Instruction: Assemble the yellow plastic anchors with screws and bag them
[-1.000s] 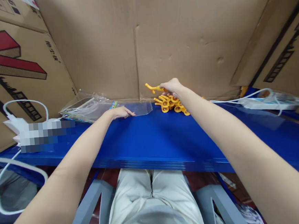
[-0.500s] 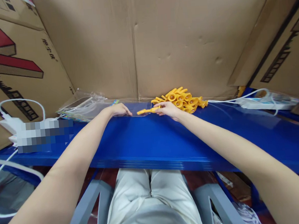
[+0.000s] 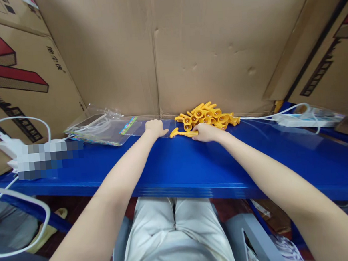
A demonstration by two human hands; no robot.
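My right hand (image 3: 207, 132) is closed around one end of a yellow plastic toy horn (image 3: 184, 133), held just above the blue tabletop. The horn's curved end points left. Behind that hand lies a heap of several more yellow toy horns (image 3: 208, 113), many with their round bells facing me. My left hand (image 3: 155, 128) rests palm down on a clear plastic bag (image 3: 140, 128), its fingers curled over the film and its thumb sticking out to the right. Those fingertips are mostly hidden. A small gap separates the left thumb from the horn.
Clear bags with printed strips (image 3: 102, 132) lie to the left. Beyond them stand a white plug block with a cable (image 3: 51, 146). A white power strip (image 3: 307, 120) lies at the right. Cardboard (image 3: 110, 51) walls the back of the blue table (image 3: 170, 163).
My left hand has moved right along the bag, uncovering its coloured strip. My right hand has shifted slightly right and lower, and the toy horn in it has turned.
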